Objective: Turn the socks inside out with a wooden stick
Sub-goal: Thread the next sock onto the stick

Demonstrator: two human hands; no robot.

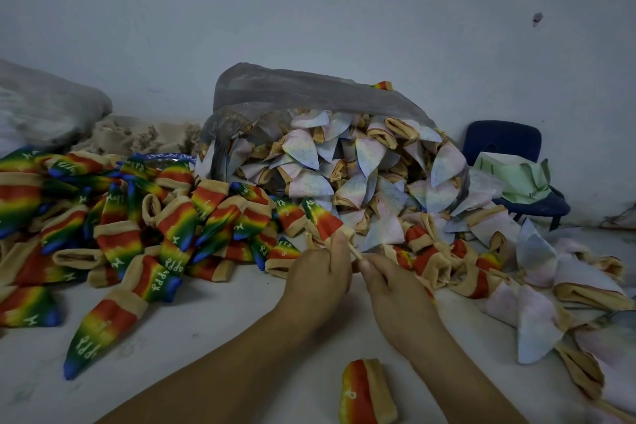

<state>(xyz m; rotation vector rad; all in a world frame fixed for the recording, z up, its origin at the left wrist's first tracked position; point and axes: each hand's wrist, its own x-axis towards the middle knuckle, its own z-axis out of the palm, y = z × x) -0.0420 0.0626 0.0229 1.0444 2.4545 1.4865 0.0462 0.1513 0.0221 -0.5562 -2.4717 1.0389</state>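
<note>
My left hand (318,274) grips a rainbow sock (323,217) by its tan cuff; the sock points up and away. A thin wooden stick (354,251) runs out of the cuff toward my right hand (395,289), which pinches its near end. The two hands almost touch over the white floor. A pile of rainbow socks (113,227) lies at the left. Pale inside-out socks (361,169) spill from a grey plastic bag (292,89) behind my hands and spread to the right.
One rainbow sock (364,392) lies close in front of me. A long one (99,334) lies at the lower left. A blue chair (509,148) with green cloth stands at the back right by the wall. Another filled bag (44,103) sits back left.
</note>
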